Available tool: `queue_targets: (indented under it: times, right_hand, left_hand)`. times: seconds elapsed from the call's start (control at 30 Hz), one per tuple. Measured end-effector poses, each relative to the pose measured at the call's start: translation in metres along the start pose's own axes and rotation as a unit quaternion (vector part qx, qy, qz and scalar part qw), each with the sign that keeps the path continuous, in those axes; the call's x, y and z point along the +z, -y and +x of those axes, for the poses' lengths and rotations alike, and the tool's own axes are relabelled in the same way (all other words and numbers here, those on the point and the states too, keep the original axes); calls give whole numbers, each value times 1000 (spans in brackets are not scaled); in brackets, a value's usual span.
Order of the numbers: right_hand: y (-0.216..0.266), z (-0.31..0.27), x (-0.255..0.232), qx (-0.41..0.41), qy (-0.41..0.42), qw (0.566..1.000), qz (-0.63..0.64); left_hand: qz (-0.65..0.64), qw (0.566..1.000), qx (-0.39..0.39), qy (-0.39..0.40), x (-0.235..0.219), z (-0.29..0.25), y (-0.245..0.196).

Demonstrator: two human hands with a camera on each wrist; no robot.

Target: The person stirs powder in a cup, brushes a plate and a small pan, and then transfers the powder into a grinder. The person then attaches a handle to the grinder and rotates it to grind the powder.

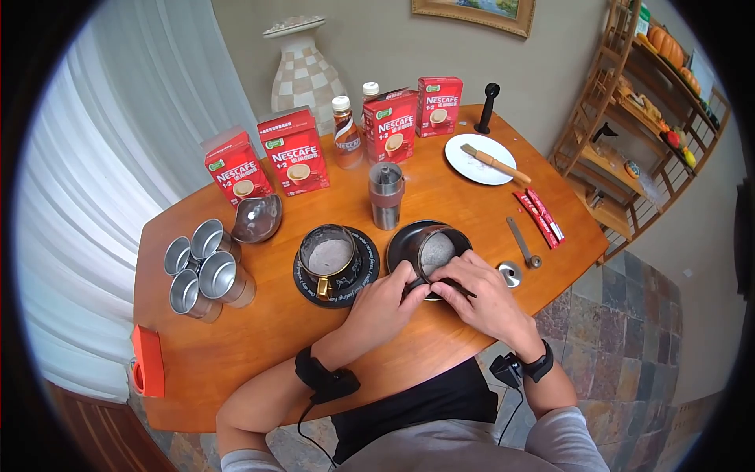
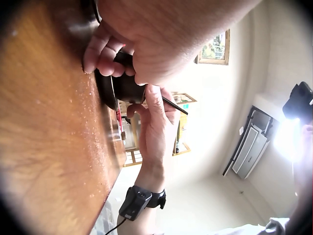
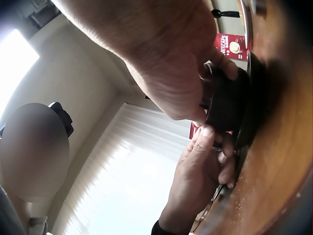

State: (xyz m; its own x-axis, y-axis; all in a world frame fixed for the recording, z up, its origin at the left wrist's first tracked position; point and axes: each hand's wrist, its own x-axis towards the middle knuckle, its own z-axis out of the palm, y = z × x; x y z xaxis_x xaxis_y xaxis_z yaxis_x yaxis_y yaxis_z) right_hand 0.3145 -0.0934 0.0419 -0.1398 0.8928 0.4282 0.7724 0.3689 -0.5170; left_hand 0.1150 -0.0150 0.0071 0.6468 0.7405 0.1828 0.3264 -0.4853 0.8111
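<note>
Both hands are at a dark cup (image 1: 442, 248) with greyish powder inside, which sits on a black saucer (image 1: 399, 250). My left hand (image 1: 385, 301) grips the cup's near left side, its fingers curled low by the saucer in the left wrist view. My right hand (image 1: 484, 295) holds the near right side, fingers over the rim. The thumbs come close together at the front. A thin dark strip (image 2: 175, 106) sticks out past the right hand; its other end is hidden. Left of them, a dark cup (image 1: 329, 253) with a gold handle holds similar powder on a lettered saucer (image 1: 363, 275).
A coffee grinder (image 1: 386, 197) stands behind the cups. Several metal cups (image 1: 224, 279) and a dark bowl (image 1: 258, 219) are at left. Nescafe boxes (image 1: 295, 153) line the back. A brush (image 1: 491, 163) lies on a white plate (image 1: 464, 169); red sachets (image 1: 539, 219) and a measuring spoon (image 1: 522, 241) lie right.
</note>
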Motion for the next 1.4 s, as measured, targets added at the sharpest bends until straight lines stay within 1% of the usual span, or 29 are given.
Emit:
queue_targets:
  times: [0.07,0.17,0.27,0.3,0.43,0.53,0.63,0.73,0.83,0.93,1.03,1.13,1.23,1.33,1.4]
  right_hand:
    - [-1,0,1,-8,-2,1000,-6]
    - [0,2,-3,-2,3,1000,0]
    - [2,7,-6,5,-47,999,-3]
    - [6,8,-10,32,-58,998,-1]
    - [3,13,-16,33,-88,996,-9]
    - [-10,13,-12,9,-114,993,-6]
    - [-3,12,-23,37,-65,997,-27]
    - [-7,14,-21,7,-102,995,-22]
    - [-1,14,-23,18,-102,994,-28]
    - [-1,12,-28,27,-58,997,-31]
    - [-4,13,-23,2,-117,993,-19]
    - [-3,12,-24,-6,-90,995,-39]
    - [-2,11,-27,-5,-60,998,-28]
    - [-2,12,-23,-10,-90,995,-44]
    - [-1,11,-24,-23,-68,996,-52]
  left_hand:
    - [3,1000,4,-1,1,0,2]
    - [4,1000,-11,9,-2,0,-4]
    - [-4,1000,-9,4,-1,0,-2]
    - [-7,1000,-10,4,-1,0,-2]
    - [-5,1000,-14,8,-1,1,-3]
    - [-6,1000,-17,10,-2,1,-4]
    - [-10,1000,-18,9,-2,1,-4]
    - [-7,1000,-16,9,-2,1,-3]
    - [-7,1000,-15,7,-2,1,-3]
    - [-9,1000,-19,8,-2,1,-3]
    - [-8,1000,-19,10,-2,1,-5]
    - [-3,999,-32,18,-3,2,-5]
    - [3,999,-41,27,-4,2,-7]
    - [-10,999,-32,12,-3,2,-6]
    - [-19,999,-27,5,-2,2,-4]
